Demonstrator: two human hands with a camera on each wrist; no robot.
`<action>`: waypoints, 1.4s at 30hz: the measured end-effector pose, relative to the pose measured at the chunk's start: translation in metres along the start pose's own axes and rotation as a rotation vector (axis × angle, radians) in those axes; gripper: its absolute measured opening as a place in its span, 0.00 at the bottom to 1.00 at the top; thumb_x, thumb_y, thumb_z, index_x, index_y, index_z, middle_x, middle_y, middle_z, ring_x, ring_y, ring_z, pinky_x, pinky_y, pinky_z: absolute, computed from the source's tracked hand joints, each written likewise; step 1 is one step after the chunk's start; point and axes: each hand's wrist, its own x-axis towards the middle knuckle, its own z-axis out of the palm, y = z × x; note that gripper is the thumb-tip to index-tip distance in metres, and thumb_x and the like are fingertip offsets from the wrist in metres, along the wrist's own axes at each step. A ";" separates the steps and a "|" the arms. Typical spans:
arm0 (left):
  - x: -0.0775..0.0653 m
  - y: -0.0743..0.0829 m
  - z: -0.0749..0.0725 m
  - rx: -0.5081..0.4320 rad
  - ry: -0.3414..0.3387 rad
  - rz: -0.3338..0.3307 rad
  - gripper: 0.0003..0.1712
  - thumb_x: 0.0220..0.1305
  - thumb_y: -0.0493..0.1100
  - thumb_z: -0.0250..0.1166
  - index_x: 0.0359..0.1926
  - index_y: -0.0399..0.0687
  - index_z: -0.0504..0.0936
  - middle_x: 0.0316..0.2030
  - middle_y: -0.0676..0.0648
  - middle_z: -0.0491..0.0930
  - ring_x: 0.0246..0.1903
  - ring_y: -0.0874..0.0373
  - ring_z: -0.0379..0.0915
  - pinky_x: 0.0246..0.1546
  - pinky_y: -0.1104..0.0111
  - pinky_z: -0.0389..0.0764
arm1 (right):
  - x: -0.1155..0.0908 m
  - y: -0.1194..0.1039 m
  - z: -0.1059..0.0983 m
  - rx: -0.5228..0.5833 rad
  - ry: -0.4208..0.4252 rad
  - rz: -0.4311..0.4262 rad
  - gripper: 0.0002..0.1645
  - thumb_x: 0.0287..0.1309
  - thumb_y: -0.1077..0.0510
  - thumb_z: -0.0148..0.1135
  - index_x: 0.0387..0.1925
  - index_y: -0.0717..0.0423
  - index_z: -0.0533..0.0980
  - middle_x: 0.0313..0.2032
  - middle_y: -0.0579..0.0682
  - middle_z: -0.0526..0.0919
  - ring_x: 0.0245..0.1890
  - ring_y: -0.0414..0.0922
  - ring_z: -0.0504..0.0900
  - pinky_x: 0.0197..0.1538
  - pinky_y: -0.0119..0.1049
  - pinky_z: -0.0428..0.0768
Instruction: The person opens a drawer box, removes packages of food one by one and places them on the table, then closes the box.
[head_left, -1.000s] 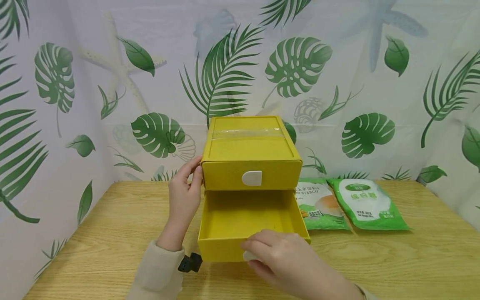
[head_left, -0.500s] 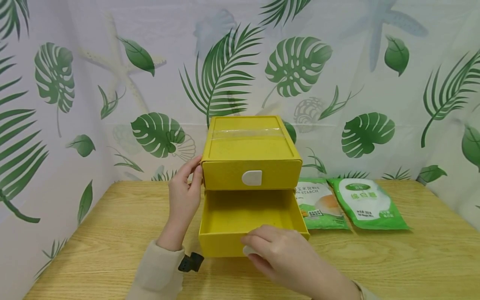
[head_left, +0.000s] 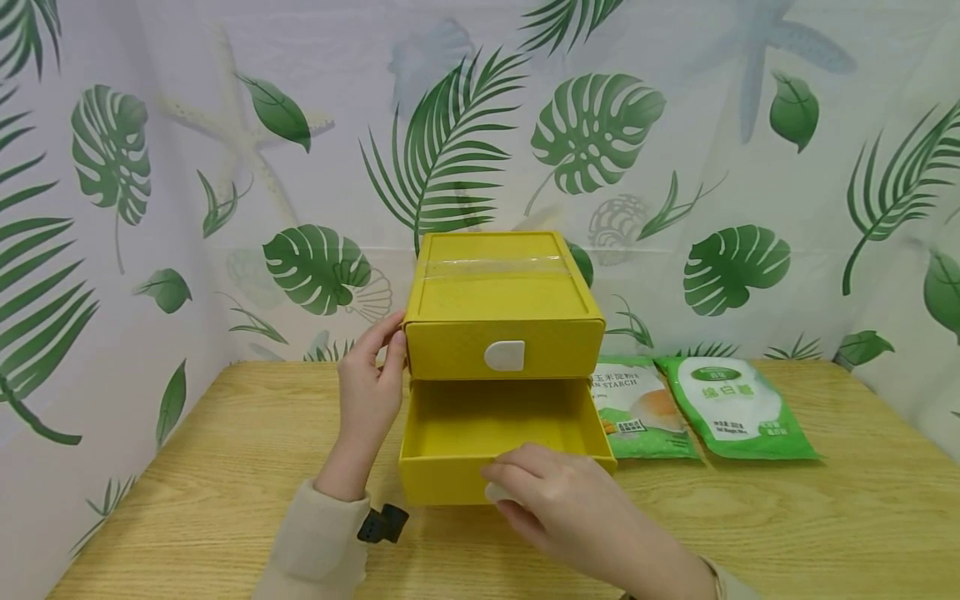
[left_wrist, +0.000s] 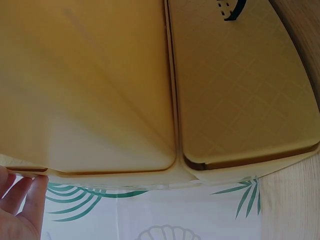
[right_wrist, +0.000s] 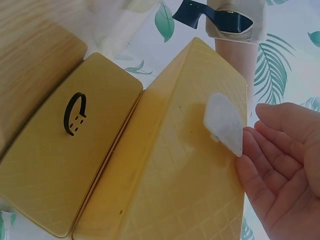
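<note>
A yellow drawer cabinet point(head_left: 504, 283) stands on the table. Its top drawer point(head_left: 446, 350) is closed and has a white handle point(head_left: 505, 356). Below it, an open drawer point(head_left: 446, 479) sticks out toward me with nothing inside. My right hand point(head_left: 562, 500) has its fingers at that drawer's white handle point(right_wrist: 222, 120), the fingertips at its edge. My left hand point(head_left: 369, 387) rests its fingertips against the cabinet's left side, near the top front corner. In the right wrist view, a lower drawer front point(right_wrist: 45, 150) carries a black loop handle point(right_wrist: 67, 120).
A starch bag point(head_left: 637, 408) lies partly behind the cabinet, on its right. Beside it is another green and white bag point(head_left: 738, 408). The wooden table point(head_left: 787, 525) meets a leaf-printed backdrop point(head_left: 480, 108). A black wrist mount point(head_left: 382, 523) juts from the left sleeve.
The open drawer has slid a little way inward, away from me, and my right hand has moved along with it. My left hand stays at the cabinet's side.
</note>
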 end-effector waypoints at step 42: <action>0.000 0.003 -0.001 -0.007 -0.008 -0.024 0.16 0.63 0.33 0.52 0.51 0.34 0.74 0.45 0.41 0.76 0.41 0.54 0.72 0.32 0.62 0.80 | -0.001 0.010 0.009 -0.009 -0.028 0.042 0.22 0.38 0.64 0.69 0.41 0.59 0.75 0.39 0.47 0.77 0.37 0.40 0.75 0.40 0.32 0.77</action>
